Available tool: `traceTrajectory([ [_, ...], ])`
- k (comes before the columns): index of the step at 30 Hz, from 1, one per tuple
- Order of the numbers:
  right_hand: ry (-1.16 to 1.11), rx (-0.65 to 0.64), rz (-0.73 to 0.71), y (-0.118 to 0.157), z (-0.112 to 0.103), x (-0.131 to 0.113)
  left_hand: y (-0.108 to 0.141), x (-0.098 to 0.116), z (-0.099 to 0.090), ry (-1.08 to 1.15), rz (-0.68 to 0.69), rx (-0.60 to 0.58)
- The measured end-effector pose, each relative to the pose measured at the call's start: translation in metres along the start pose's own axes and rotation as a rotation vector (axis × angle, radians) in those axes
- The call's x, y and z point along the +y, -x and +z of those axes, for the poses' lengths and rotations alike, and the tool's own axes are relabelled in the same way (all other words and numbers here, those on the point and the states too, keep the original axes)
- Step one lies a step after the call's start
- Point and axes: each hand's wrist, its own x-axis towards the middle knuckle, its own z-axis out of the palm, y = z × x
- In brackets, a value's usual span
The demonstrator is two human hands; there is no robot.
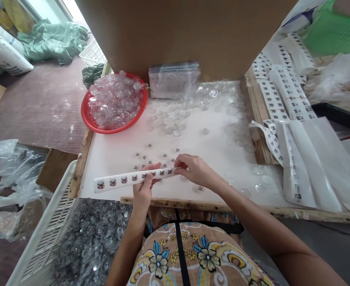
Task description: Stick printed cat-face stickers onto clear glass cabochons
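Note:
A white strip of small animal-face stickers [129, 178] lies slantwise above the white tabletop [115, 147]. My left hand [145, 184] grips it near its middle, thumb on top and fingers beneath. At the strip's right end, the thumb and fingertips of my right hand [189, 167] are pinched together; whether a sticker is between them is too small to tell. Just beyond my hands, several clear discs bearing the same face [149, 145] are spread on the table. One more such disc [200, 189] rests near the front edge, below my right hand.
A red basin [84, 115] heaped with clear discs stands at the back left, beside a plastic bag pack [175, 81]. Loose clear discs [175, 123] cover the back. Sticker strips [295, 93] lie beyond the right wooden rail [256, 127]. A white crate [48, 234] stands lower left.

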Motion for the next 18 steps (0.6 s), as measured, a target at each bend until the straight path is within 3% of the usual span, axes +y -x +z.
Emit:
traceTrajectory([
  [4,-0.044,0.059,-0.017,0.001,0.004,0.0,-0.003,0.001,0.001,0.003,0.009,0.024],
  [7,-0.203,0.095,-0.06,-0.001,-0.004,0.007,-0.007,0.001,0.001,0.021,-0.008,0.061],
  [12,-0.391,0.311,0.162,-0.015,-0.031,0.046,-0.015,0.006,-0.004,0.081,0.033,0.13],
  [15,-0.367,0.257,0.269,-0.024,-0.036,0.068,-0.017,0.009,-0.009,0.083,0.05,0.163],
  [18,-0.29,0.18,0.309,-0.028,-0.03,0.075,-0.017,0.011,-0.011,0.089,0.047,0.163],
])
